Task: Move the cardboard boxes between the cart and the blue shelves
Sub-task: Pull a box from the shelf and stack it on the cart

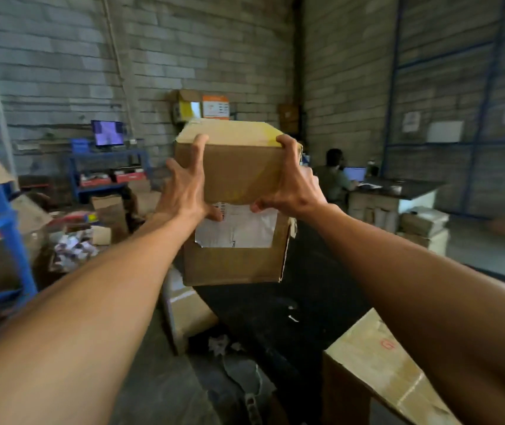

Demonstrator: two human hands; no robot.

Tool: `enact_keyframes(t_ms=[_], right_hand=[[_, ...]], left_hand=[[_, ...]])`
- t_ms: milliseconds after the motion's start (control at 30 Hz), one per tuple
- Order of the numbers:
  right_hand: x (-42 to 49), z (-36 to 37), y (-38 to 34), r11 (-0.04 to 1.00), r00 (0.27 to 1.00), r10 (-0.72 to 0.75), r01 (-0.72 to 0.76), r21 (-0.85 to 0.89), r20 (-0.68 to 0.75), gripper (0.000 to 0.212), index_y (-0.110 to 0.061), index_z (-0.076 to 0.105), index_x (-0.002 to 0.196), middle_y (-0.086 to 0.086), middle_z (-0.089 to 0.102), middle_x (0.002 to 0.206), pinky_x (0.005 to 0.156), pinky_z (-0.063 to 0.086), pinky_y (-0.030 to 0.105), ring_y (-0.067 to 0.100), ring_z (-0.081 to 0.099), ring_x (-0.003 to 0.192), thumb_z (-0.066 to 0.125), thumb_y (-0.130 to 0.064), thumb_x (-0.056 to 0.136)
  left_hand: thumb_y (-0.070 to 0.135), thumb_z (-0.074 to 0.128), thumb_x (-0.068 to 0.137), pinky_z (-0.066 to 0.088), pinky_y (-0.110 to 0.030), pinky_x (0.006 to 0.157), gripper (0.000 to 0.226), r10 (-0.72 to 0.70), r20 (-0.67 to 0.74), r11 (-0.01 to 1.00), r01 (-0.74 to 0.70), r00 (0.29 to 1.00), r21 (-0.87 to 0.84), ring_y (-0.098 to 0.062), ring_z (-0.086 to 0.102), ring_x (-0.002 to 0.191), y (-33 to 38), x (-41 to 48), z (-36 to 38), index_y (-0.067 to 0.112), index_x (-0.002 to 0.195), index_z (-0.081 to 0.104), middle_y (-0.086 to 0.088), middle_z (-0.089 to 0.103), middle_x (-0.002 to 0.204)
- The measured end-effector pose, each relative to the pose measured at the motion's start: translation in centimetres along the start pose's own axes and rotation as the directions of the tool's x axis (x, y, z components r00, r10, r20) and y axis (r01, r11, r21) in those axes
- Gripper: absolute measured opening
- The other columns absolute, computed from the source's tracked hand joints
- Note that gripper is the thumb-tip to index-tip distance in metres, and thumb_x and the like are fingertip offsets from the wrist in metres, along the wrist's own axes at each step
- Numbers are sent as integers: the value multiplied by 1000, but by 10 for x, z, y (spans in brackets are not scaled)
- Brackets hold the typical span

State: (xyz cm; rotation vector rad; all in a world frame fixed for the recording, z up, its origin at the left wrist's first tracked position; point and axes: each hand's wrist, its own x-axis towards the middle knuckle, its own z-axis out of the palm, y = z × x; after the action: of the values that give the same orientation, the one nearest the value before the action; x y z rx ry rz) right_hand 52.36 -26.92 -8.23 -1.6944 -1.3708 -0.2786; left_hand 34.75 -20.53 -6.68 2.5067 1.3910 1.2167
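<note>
We hold a cardboard box (239, 179) up in the centre of the frame, clear of the floor, both arms stretched out from the bottom corners. Our left hand (184, 191) presses on the box's left side – fingers spread wide, one fingertip reaching the top edge, the thumb on the torn white label (236, 225) that sits across the facing side. Our right hand (291, 185) grips the upper right corner, fingers curled over the top edge and the thumb touching the label's right end.

At the left edge of the frame stands a blue shelf frame (3, 216) with cardboard on it. A second box (377, 363) sits at the lower right, partly under our right forearm, and a third box (187, 311) lies tipped on the floor just below the one we hold.

In the middle distance left of centre a blue table (107, 157) carries a lit monitor (107, 132); at right of centre a seated person (334, 176) faces a laptop (355, 173) on a dark counter – all of it rather blurred
</note>
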Motion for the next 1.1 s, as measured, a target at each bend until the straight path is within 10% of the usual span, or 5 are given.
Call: enact_keyframes(t_ms=[267,600,900,1100], right_hand=[[-33,-70,61,940,947,192,-253,-231,-258,120,-41,8,138,9,51,128,85,54,57,39,61,102,92,-43,53],[-167,-100,16,771,744,349,-574,-276,-569,121,-37,13,138,1,44,125,82,57,46,29,60,102,90,-49,46],[-227,-86,-1,650,574,484,-741,-167,-661,127,-35,13,141,1,49,122,90,52,44,29,57,110,96,-43,45],[-236,-86,14,594,586,577,-779,-201,-569,119,-34,16,138,11,43,129,95,50,49,38,53,116,95,-44,49]], left_hand=[[26,86,69,39,-61,97,123,371,167,897,-306,913,-321,-50,35,126,72,22,72,46,144,-10,-27,14,146],[14,88,65,41,-57,89,127,750,233,619,-533,619,-577,-48,41,120,98,-38,65,51,142,-6,-22,19,139],[5,84,66,42,-59,90,121,864,204,485,-649,460,-587,-44,41,120,95,-67,54,50,142,2,-20,25,133],[10,87,62,49,-57,84,124,856,251,504,-624,451,-597,-43,51,108,92,-78,81,52,140,0,-20,30,127]])
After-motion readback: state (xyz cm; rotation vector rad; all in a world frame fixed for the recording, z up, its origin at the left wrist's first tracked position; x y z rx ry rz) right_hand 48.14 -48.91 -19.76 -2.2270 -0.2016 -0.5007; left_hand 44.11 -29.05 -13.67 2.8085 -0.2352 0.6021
